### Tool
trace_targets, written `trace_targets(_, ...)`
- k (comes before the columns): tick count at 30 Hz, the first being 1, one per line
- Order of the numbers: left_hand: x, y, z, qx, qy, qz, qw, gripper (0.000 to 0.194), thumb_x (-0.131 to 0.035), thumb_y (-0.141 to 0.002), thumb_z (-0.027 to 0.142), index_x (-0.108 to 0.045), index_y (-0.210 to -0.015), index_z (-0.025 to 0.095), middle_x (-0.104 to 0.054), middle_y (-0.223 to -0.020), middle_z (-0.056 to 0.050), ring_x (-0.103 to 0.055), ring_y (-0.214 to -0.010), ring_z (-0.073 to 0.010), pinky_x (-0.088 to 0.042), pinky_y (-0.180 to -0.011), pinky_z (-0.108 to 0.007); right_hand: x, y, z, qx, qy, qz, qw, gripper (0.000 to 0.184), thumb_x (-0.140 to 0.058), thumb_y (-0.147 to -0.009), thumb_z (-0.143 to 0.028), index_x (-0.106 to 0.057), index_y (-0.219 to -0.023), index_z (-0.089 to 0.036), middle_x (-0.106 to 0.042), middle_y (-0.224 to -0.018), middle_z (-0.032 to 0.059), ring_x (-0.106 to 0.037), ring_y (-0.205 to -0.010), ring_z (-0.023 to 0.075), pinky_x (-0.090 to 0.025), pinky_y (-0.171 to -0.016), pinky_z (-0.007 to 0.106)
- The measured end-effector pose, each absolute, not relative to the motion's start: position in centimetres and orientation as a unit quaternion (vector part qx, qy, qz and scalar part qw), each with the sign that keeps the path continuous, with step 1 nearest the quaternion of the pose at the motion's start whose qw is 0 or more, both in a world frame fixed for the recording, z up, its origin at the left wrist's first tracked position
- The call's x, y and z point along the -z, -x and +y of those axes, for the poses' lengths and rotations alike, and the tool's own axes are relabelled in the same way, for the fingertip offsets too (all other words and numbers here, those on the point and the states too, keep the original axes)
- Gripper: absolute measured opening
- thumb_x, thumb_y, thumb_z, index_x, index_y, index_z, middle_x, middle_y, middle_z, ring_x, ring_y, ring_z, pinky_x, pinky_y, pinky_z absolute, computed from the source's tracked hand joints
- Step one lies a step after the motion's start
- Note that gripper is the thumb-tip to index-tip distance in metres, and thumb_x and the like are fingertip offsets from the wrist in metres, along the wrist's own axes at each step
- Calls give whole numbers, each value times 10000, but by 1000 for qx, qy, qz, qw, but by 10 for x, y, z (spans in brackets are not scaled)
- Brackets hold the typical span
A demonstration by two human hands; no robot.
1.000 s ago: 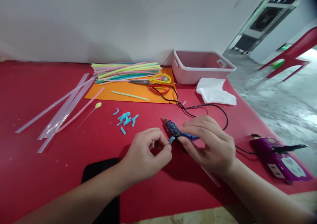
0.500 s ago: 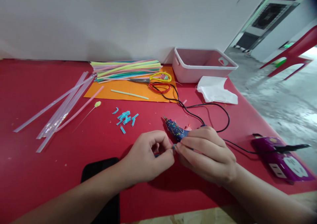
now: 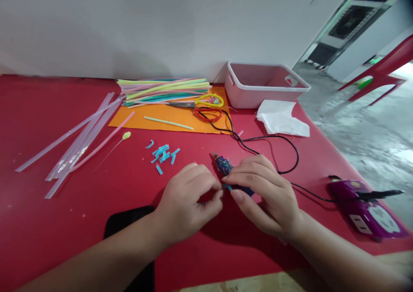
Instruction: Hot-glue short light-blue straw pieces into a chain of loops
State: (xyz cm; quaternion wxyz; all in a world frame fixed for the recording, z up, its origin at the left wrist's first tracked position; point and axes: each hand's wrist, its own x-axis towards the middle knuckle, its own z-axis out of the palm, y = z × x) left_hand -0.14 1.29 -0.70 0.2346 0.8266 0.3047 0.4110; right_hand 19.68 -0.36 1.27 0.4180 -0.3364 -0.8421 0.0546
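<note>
Blue strip (image 3: 228, 187) first, as everything else gets clocked from it: it's a tiny curved bit between the two hands, above the red desk (image 3: 48, 227). Left hand (image 3: 190, 201) is at 9 o'clock, thumb and finger together in a pinch grip on the strip's near end. Right hand (image 3: 267, 193) is at 3 o'clock, with its grip apart, thumb and fingers spread around the strip; can't tell if a fingertip touches it.

Glue gun (image 3: 223, 165), dark blue with glittery specks, lies right beside the strip, nozzle toward 12 and partly hidden by the right hand. Little pile of blue cut bits (image 3: 164, 153) near 10 o'clock. Further out at 11, there's a pair of scissors (image 3: 208, 107) by a bundle of coloured sticks (image 3: 167, 89), on an orange sheet (image 3: 132, 120). Clear sticks (image 3: 72, 154) sit between 9 and 10. Pink basket (image 3: 258, 97) is at 1 with white paper (image 3: 282, 119) just beside it, and a purple socket box (image 3: 371, 210) is well over at 3.
</note>
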Motion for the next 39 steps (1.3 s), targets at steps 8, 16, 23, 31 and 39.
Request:
trace_targets(8, 6, 1, 12, -415, -827, 307, 221, 128, -591, -883, 102, -584, -770, 162, -629, -690, -14, -541, -671, -138, -426, -655, -276, -11, -197, -2, -65, 315, -848, 421, 108, -661, -867, -122, -694, -970, -129, -756, -841, 53, -662, -794, 139, -536, -800, 314)
trace_targets(16, 7, 2, 12, -433, -822, 296, 223, 117, -594, -881, 103, -572, -786, 167, -658, -705, -19, -567, -665, -139, -431, -664, -288, -9, -197, 0, -66, 311, -842, 436, 110, -706, -859, -170, -696, -966, -149, -760, -821, 51, -675, -770, 145, -558, -760, 316)
trace_targets(23, 5, 1, 12, -423, -822, 304, 230, 109, -595, -881, 106, -583, -796, 174, -656, -707, -17, -573, -672, -144, -431, -668, -289, -13, -196, -1, -50, 310, -839, 446, 152, -704, -839, -190, -697, -985, -154, -747, -786, 52, -677, -737, 165, -563, -695, 337)
trace_targets(31, 6, 1, 12, -428, -813, 316, 239, 116, -613, -860, 100, -589, -768, 167, -638, -688, -7, -551, -665, -136, -423, -666, -284, -14, -197, -2, 11, 314, -833, 455, 143, -745, -766, -94, -688, -872, -173, -735, -736, 34, -659, -674, 150, -551, -667, 314)
trace_targets(39, 6, 1, 13, -416, -821, 319, 226, 121, -606, -864, 104, -574, -770, 172, -634, -695, -7, -534, -675, -139, -420, -660, -280, -13, -198, -1, -15, 324, -842, 430, 172, -709, -822, -174, -726, -993, -173, -739, -830, 58, -644, -742, 158, -551, -677, 322)
